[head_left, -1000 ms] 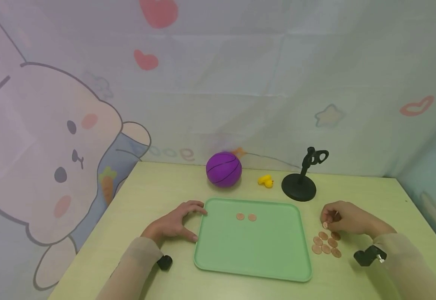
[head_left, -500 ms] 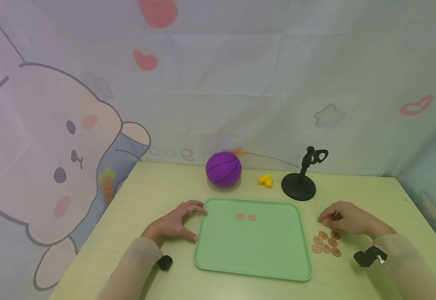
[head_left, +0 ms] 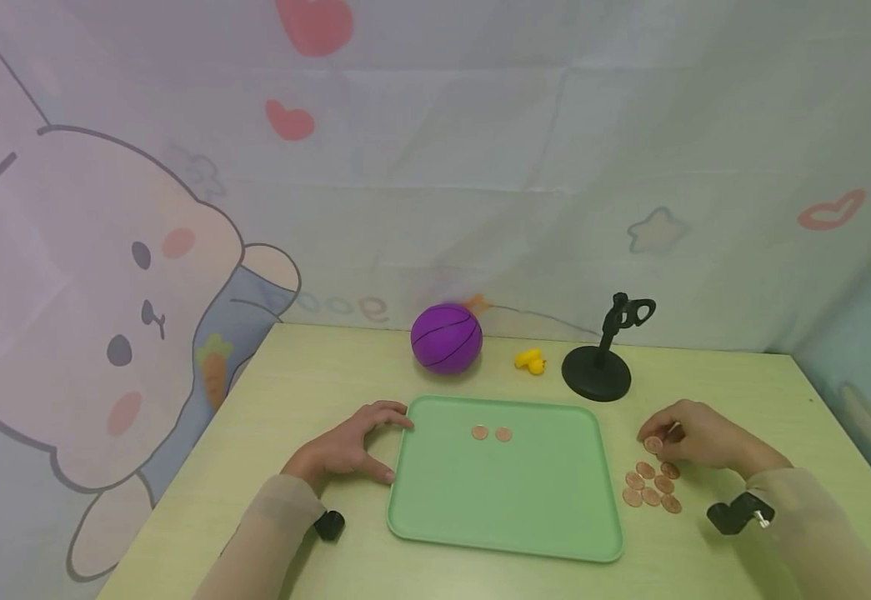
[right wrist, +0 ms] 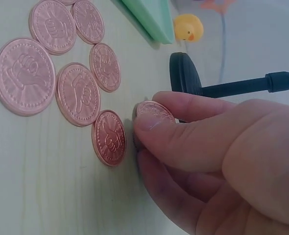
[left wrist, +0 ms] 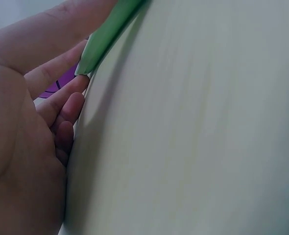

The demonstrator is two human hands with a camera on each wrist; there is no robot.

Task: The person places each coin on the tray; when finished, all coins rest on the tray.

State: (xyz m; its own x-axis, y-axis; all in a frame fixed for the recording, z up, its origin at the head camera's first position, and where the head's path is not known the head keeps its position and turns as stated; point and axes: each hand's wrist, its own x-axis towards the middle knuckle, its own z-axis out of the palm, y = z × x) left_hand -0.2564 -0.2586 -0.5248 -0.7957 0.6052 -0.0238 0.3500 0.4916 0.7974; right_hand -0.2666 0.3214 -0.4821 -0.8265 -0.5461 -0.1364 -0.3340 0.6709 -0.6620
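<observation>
My right hand (head_left: 693, 437) pinches a copper coin (right wrist: 156, 111) between thumb and fingers, close above the table right of the green tray (head_left: 510, 546). Just in front of that hand lie several more copper coins (head_left: 651, 497) in a loose cluster; the right wrist view shows a raised hand design on a coin (right wrist: 79, 94). Two coins, a left one (head_left: 480, 432) and a right one (head_left: 504, 434), lie side by side in the tray's back part. My left hand (head_left: 348, 442) touches the tray's left rim with its thumb and fingertips, fingers loosely spread.
Behind the tray stand a purple ball (head_left: 447, 339), small yellow rubber ducks (head_left: 531, 362) and a black stand (head_left: 598, 373) with a round base. A patterned cloth (head_left: 480, 167) hangs along the table's back edge.
The coin in my right hand has turned in the fingers, so more of its face shows. The right hand has shifted only slightly. My left hand and the tray keep their places.
</observation>
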